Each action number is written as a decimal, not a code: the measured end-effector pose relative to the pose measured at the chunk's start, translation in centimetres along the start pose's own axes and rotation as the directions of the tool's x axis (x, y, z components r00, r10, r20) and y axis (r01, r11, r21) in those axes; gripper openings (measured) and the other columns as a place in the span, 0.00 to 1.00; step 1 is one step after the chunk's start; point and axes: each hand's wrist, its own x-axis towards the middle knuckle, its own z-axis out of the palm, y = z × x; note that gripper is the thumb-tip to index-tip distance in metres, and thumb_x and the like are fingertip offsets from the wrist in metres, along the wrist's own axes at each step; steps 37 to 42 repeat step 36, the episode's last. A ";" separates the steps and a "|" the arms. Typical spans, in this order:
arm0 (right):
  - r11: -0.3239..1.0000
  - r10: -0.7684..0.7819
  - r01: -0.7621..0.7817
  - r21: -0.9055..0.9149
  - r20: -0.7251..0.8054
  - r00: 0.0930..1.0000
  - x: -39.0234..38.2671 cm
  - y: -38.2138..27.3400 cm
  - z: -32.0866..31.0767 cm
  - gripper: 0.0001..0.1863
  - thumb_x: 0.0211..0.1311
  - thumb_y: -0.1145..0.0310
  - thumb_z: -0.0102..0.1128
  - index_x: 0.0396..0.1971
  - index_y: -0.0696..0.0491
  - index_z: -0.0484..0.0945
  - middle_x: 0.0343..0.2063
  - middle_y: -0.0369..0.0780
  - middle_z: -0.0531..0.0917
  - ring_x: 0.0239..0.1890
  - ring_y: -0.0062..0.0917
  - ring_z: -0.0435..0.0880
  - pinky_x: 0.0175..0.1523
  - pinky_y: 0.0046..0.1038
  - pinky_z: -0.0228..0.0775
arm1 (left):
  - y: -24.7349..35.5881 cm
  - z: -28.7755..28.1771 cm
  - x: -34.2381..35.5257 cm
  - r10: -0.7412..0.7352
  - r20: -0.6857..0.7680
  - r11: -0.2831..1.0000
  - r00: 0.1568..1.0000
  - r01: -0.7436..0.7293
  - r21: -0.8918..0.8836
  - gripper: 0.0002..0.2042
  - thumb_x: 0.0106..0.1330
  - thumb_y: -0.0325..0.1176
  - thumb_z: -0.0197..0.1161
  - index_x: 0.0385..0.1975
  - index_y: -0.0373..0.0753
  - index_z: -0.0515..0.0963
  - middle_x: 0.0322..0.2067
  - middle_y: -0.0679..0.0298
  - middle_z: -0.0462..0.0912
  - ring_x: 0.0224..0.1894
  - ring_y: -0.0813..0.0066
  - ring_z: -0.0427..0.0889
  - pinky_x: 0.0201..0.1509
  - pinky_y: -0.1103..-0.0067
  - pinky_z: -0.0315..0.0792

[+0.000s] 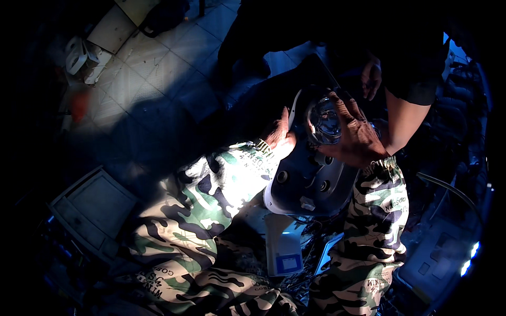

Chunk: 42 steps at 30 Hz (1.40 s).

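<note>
A grey, tray-like housing (301,197) with rounded corners and several round sockets lies tilted in front of me. My left hand (282,136) grips its left edge, the thumb pointing up and the other fingers partly hidden. At its far end sits a shiny, clear, round dome-like part (322,122). My right hand (354,131) is curled over the right side of this part, fingers bent around it. Whether the dome is fixed to the housing I cannot tell. Camouflage sleeves cover both my forearms.
Another person's hand (371,79) and bare forearm (405,122) are close beyond my right hand. A white-and-blue device (284,253) is below the housing. At left are a pale box-like panel (95,208) and tiled floor (142,68). A curved tube (448,187) runs at right.
</note>
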 end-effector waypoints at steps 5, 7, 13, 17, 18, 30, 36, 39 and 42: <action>0.912 0.321 -0.384 0.148 0.326 0.889 1.8 -1.5 -2.2 0.56 0.48 0.38 0.70 0.71 0.50 0.53 0.66 0.53 0.63 0.67 0.50 0.65 0.63 0.46 0.67 | 0.1 0.2 0.2 -0.011 0.015 1.000 1.000 0.011 0.015 0.37 0.60 0.33 0.57 0.69 0.28 0.51 0.48 0.42 0.77 0.50 0.52 0.79 0.56 0.67 0.71; 0.927 0.314 -0.347 0.144 0.211 0.926 1.8 -1.3 -1.6 0.56 0.49 0.33 0.67 0.71 0.50 0.53 0.66 0.53 0.63 0.66 0.50 0.65 0.62 0.46 0.68 | 0.3 0.2 0.1 -0.018 0.016 1.000 1.000 0.017 0.016 0.37 0.60 0.33 0.57 0.69 0.28 0.51 0.47 0.42 0.77 0.49 0.51 0.79 0.56 0.67 0.71; 0.997 -0.023 0.020 0.076 0.031 0.999 0.1 0.3 0.0 0.58 0.50 0.30 0.63 0.71 0.51 0.51 0.64 0.57 0.65 0.62 0.50 0.71 0.59 0.43 0.72 | 0.2 0.2 0.2 -0.029 0.028 0.999 0.999 0.028 0.023 0.37 0.61 0.33 0.57 0.69 0.28 0.51 0.46 0.41 0.77 0.48 0.51 0.79 0.55 0.67 0.72; 0.934 0.344 -0.356 0.010 0.232 0.910 1.0 -1.5 -1.8 0.55 0.48 0.43 0.71 0.70 0.55 0.53 0.63 0.57 0.66 0.55 0.50 0.78 0.56 0.42 0.75 | 0.2 0.3 0.3 -0.038 0.033 0.999 0.999 0.037 0.034 0.37 0.61 0.33 0.56 0.69 0.27 0.51 0.46 0.41 0.77 0.48 0.50 0.79 0.55 0.67 0.72; 0.947 0.313 -0.321 0.018 0.183 0.932 0.8 -1.5 -1.6 0.55 0.48 0.45 0.73 0.70 0.56 0.53 0.63 0.57 0.67 0.55 0.50 0.78 0.56 0.43 0.75 | 0.2 0.3 0.4 -0.041 0.036 0.999 0.998 0.040 0.034 0.37 0.61 0.33 0.56 0.69 0.27 0.51 0.46 0.40 0.78 0.48 0.50 0.79 0.55 0.67 0.72; 0.946 0.282 -0.296 0.131 0.114 0.953 0.5 -0.2 -0.1 0.60 0.43 0.45 0.77 0.72 0.52 0.51 0.63 0.55 0.66 0.63 0.51 0.69 0.61 0.45 0.70 | 0.5 0.3 1.5 -0.060 0.052 0.997 0.997 0.057 0.054 0.36 0.61 0.33 0.55 0.69 0.27 0.51 0.44 0.39 0.78 0.46 0.49 0.80 0.53 0.66 0.73; 0.992 0.104 -0.103 0.068 -0.012 0.995 -1.1 -0.1 -0.3 0.55 0.50 0.39 0.70 0.71 0.52 0.55 0.54 0.55 0.76 0.46 0.49 0.83 0.47 0.43 0.79 | 0.6 0.8 1.5 -0.024 0.062 0.998 0.998 0.020 0.052 0.34 0.60 0.30 0.55 0.67 0.28 0.54 0.38 0.41 0.79 0.37 0.51 0.81 0.44 0.67 0.75; 0.992 0.104 -0.103 0.068 -0.012 0.995 -1.1 -0.1 -0.3 0.55 0.50 0.39 0.70 0.71 0.52 0.55 0.54 0.55 0.76 0.46 0.49 0.83 0.47 0.43 0.79 | 0.6 0.8 1.5 -0.024 0.062 0.998 0.998 0.020 0.052 0.34 0.60 0.30 0.55 0.67 0.28 0.54 0.38 0.41 0.79 0.37 0.51 0.81 0.44 0.67 0.75; 0.992 0.104 -0.103 0.068 -0.012 0.995 -1.1 -0.1 -0.3 0.55 0.50 0.39 0.70 0.71 0.52 0.55 0.54 0.55 0.76 0.46 0.49 0.83 0.47 0.43 0.79 | 0.6 0.8 1.5 -0.024 0.062 0.998 0.998 0.020 0.052 0.34 0.60 0.30 0.55 0.67 0.28 0.54 0.38 0.41 0.79 0.37 0.51 0.81 0.44 0.67 0.75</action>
